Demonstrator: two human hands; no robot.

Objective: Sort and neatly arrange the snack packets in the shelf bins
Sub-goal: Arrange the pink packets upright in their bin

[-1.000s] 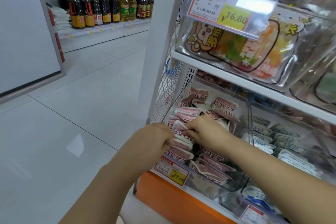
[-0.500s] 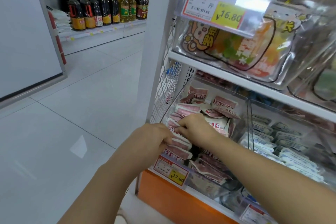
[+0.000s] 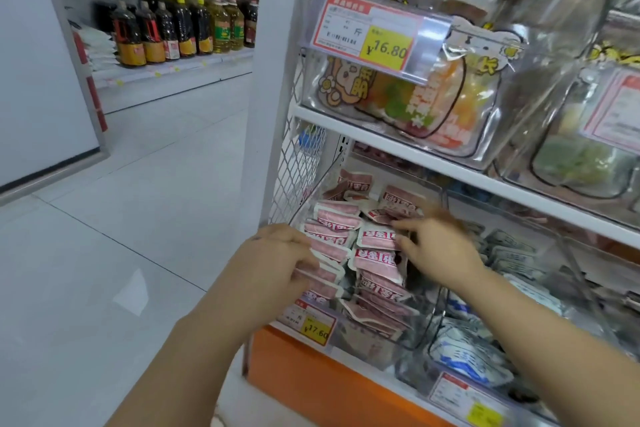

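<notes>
Pink and white snack packets point(image 3: 375, 265) fill a clear plastic bin point(image 3: 367, 345) on the lower shelf. My left hand point(image 3: 273, 263) grips a row of upright packets point(image 3: 329, 239) at the bin's left side, fingers curled over their edges. My right hand point(image 3: 438, 248) is further right, and its thumb and forefinger pinch the right edge of one packet point(image 3: 375, 236) at the head of a second row. Loose packets point(image 3: 398, 201) lie jumbled at the back of the bin. The fingertips of my right hand are blurred.
A neighbouring clear bin holds blue and white packets point(image 3: 467, 357). The shelf above point(image 3: 450, 166) carries bins of large clear candy bags point(image 3: 415, 104). A yellow price tag point(image 3: 313, 326) hangs on the bin front. White wire mesh point(image 3: 298, 170) closes the left side. Bottles point(image 3: 173, 31) stand across the aisle.
My right hand has moved right and back, away from my left hand. A second row of pink packets now shows between the hands. My left hand still holds the left row.
</notes>
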